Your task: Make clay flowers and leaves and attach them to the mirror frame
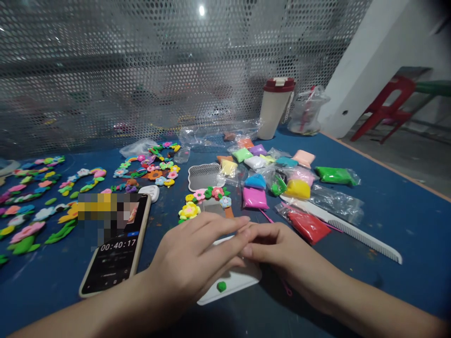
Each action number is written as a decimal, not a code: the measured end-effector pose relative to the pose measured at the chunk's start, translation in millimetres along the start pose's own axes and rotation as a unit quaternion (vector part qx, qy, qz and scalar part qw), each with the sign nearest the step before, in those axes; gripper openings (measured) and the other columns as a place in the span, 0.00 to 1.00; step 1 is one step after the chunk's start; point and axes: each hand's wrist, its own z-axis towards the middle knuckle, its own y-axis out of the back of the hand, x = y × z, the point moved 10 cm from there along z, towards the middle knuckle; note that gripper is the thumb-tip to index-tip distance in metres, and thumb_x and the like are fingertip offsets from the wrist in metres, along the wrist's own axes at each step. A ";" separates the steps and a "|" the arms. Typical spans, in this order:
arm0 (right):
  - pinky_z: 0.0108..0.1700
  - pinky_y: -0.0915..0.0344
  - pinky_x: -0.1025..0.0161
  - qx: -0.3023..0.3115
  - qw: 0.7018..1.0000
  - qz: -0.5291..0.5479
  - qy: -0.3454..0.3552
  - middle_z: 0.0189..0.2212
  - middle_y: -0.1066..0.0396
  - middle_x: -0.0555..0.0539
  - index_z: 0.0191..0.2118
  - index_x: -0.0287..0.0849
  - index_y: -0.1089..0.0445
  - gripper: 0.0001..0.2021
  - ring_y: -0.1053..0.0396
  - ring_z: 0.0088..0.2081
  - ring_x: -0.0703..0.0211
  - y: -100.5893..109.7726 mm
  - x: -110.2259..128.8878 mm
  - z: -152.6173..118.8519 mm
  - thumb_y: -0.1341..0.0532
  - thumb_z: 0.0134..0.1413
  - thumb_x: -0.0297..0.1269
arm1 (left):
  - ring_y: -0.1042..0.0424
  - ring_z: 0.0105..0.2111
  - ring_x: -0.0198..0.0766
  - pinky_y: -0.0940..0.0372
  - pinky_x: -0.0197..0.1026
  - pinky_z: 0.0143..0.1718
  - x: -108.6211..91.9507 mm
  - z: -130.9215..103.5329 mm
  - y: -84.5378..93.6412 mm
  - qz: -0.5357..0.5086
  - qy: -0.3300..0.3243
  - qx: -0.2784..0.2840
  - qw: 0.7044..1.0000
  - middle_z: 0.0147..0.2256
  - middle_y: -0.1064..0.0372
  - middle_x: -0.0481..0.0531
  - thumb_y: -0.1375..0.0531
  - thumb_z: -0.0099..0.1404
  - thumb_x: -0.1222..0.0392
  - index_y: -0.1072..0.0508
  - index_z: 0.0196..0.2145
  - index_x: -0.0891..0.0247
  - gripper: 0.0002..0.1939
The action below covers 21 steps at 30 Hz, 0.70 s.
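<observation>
Over a white board (235, 285) my left hand (192, 253) and my right hand (278, 244) meet at the fingertips. The fingers of my left hand are closed together and reach across to the right, its thumb hidden. My right hand is closed in a pinch, with thumb and index against the left fingers. Whatever lies between the fingertips is hidden. A small lump of green clay (221, 286) rests on the board below my hands. Just beyond them is a frame decorated with clay flowers (189, 211), partly covered by my left hand.
A phone (116, 253) showing a timer lies left, near several colourful clay-flower pieces (26, 232). Bagged clay packs (255, 198), a white comb (366, 239) and a red clay pack (307, 226) lie right. A lidded tumbler (276, 110) stands behind, before a perforated metal panel (148, 61).
</observation>
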 end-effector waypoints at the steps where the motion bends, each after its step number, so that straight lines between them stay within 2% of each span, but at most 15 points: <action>1: 0.37 0.40 0.65 -0.003 1.000 0.002 -0.001 0.27 0.28 0.50 0.26 0.42 0.24 0.03 0.33 0.31 0.63 0.1 -0.4 -0.2 0.32 0.43 0.34 | 0.28 0.39 0.38 0.31 0.38 0.40 -2.0 -0.3 0.1 0.013 -0.005 -0.004 1.000 0.40 0.25 0.57 0.43 0.64 0.65 0.25 0.41 0.65 0.09; 5: 0.38 0.40 0.65 -0.011 1.000 0.013 -0.008 0.29 0.28 0.50 0.26 0.41 0.24 0.03 0.33 0.34 0.62 0.8 -3.0 -0.9 0.31 0.42 0.34 | 0.28 0.40 0.37 0.32 0.37 0.42 -7.8 -1.5 0.7 0.040 -0.016 -0.012 0.999 0.38 0.24 0.54 0.44 0.65 0.67 0.25 0.40 0.65 0.09; 9: 0.31 0.43 0.69 0.009 0.999 0.048 -0.018 0.28 0.30 0.51 0.27 0.41 0.24 0.04 0.36 0.28 0.68 -3.1 -5.6 -1.3 0.31 0.42 0.34 | 0.29 0.42 0.37 0.33 0.37 0.44 -9.1 -2.3 3.9 0.050 -0.020 -0.020 0.998 0.39 0.24 0.53 0.45 0.66 0.66 0.26 0.42 0.67 0.10; 12: 0.28 0.45 0.71 0.031 0.997 0.066 -0.024 0.25 0.33 0.53 0.30 0.41 0.24 0.06 0.40 0.26 0.70 -6.7 -7.5 -1.2 0.31 0.42 0.33 | 0.28 0.41 0.37 0.32 0.37 0.43 -7.8 -2.0 5.0 0.052 -0.022 -0.021 0.998 0.40 0.24 0.53 0.45 0.66 0.66 0.26 0.41 0.67 0.09; 16: 0.28 0.45 0.71 0.049 0.996 0.072 -0.016 0.23 0.35 0.54 0.29 0.40 0.25 0.05 0.41 0.25 0.70 -9.1 -9.2 -0.7 0.31 0.43 0.33 | 0.27 0.39 0.37 0.31 0.37 0.40 -8.4 -2.7 0.6 0.062 -0.028 -0.005 0.998 0.39 0.24 0.53 0.46 0.66 0.67 0.25 0.41 0.65 0.10; 21: 0.32 0.43 0.69 0.022 0.999 0.044 -0.015 0.25 0.31 0.53 0.28 0.40 0.25 0.04 0.37 0.27 0.68 -3.9 -9.0 -0.7 0.32 0.44 0.34 | 0.28 0.42 0.40 0.31 0.40 0.43 -8.6 -6.0 -5.8 0.053 -0.025 0.011 0.998 0.42 0.25 0.56 0.44 0.65 0.64 0.28 0.46 0.69 0.12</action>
